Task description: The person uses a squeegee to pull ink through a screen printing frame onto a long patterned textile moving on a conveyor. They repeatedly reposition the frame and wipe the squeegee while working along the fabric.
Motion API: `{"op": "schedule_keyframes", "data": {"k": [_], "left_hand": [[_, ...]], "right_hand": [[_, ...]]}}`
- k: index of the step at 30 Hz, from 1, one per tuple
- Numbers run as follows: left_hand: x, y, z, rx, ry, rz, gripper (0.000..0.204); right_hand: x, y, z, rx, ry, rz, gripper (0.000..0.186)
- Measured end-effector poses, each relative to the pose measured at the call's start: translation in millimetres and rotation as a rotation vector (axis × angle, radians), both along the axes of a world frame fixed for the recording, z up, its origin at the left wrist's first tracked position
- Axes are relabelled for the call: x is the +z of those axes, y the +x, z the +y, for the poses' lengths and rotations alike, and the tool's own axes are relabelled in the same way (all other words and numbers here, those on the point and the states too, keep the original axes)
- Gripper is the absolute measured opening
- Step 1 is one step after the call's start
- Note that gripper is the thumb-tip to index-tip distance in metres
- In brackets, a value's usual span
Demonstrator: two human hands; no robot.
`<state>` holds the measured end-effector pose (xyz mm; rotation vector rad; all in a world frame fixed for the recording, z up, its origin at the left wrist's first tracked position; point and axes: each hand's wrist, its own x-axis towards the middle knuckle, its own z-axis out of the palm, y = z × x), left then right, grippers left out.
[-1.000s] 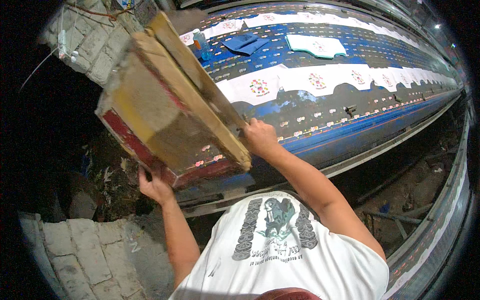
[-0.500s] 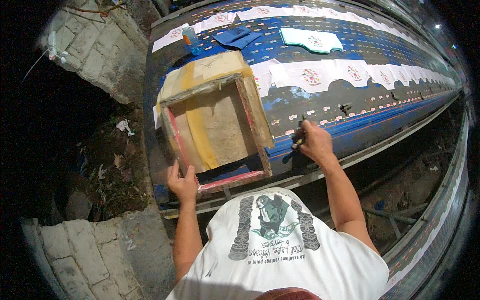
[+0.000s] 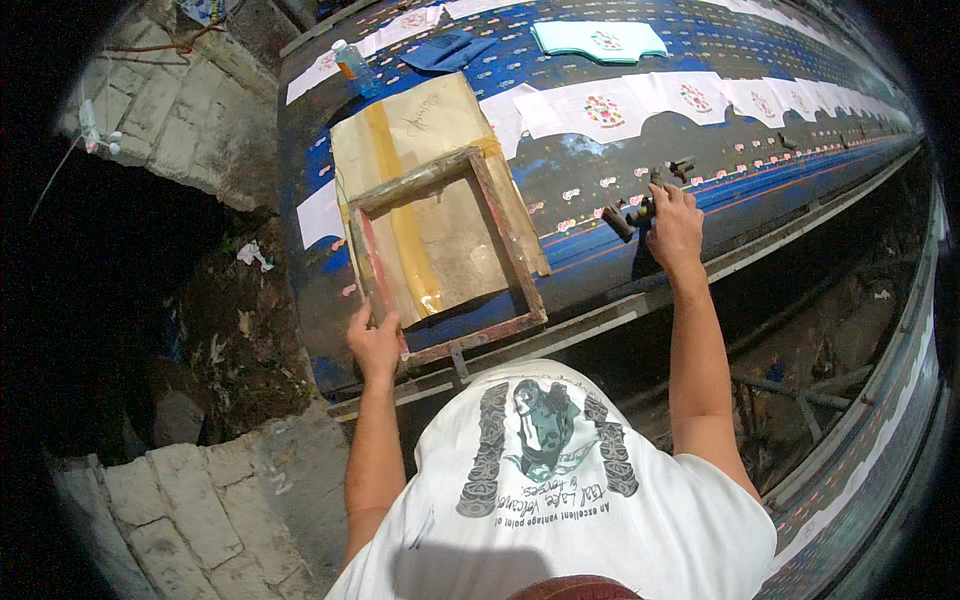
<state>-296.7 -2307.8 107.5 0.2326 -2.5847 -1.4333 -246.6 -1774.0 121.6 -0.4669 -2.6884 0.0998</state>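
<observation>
My left hand (image 3: 375, 342) is closed on the lower left corner of a worn wooden frame (image 3: 525, 280) with reddish inner edges. The frame lies tilted on a tan cardboard sheet (image 3: 405, 130) that carries a broad yellow tape strip. Out to the right, my right hand (image 3: 675, 230) grips a dark metal piece (image 3: 622, 222), clamp-like in shape; its exact kind is unclear. Just beyond these fingers another small dark metal piece (image 3: 681, 168) rests on the table.
A long dark table (image 3: 590, 245) with blue patches runs to the right. White cloth pieces (image 3: 650, 95) with colourful round prints lie in rows. Farther back are a mint folded cloth stack (image 3: 600, 42), blue cloth (image 3: 450, 50) and a clear bottle (image 3: 355, 68). A stone wall (image 3: 175, 510) stands left.
My right hand has moved right and farther out with the dark metal piece. The frame and my left hand have shifted slightly, and the view has moved, showing more of the cardboard.
</observation>
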Motion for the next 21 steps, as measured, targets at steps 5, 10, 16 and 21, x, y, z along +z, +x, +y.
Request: {"op": "schedule_keyframes", "data": {"k": [5,10,16,21], "left_hand": [[-11,1,-10,-0.034,-0.003,0.03,0.055],[-25,5,-28,-0.1,0.104,0.021,0.062],[10,8,-17,-0.259,0.128,-0.145,0.06],[6,12,-21,-0.261,0.21,-0.161,0.063]], "right_hand": [[5,7,-40,0.204,-0.166,0.073,0.051],[4,-2,-57,0.184,-0.157,0.012,0.04],[-9,-8,-47,0.078,-0.147,-0.131,0.043],[-9,5,-44,0.144,-0.287,0.084,0.045]]}}
